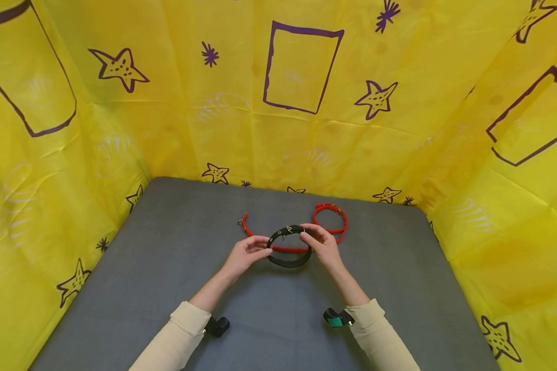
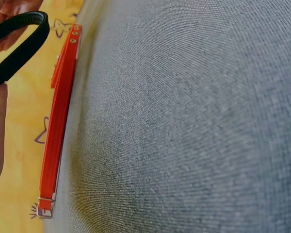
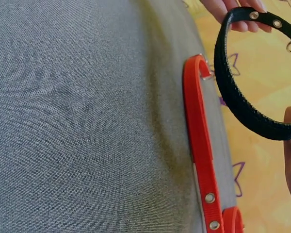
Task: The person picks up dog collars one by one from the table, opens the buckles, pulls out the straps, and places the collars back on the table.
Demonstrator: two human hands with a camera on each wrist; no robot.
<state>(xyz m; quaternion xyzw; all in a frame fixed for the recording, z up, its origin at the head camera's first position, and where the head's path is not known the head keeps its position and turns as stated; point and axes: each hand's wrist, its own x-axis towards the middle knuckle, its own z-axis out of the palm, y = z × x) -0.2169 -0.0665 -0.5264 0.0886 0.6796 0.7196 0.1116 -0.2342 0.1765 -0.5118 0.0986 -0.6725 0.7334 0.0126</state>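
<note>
In the head view, the left hand (image 1: 246, 256) pinches a looped black collar (image 1: 289, 264) at its 9 o'clock, fingers nearly closed; the right hand (image 1: 326, 250) pinches it at 2 o'clock. The collar hangs above the grey table (image 1: 278, 330), where red strapping (image 2: 60, 126) lies, buckled end toward 10 o'clock, loop toward 2.
</note>
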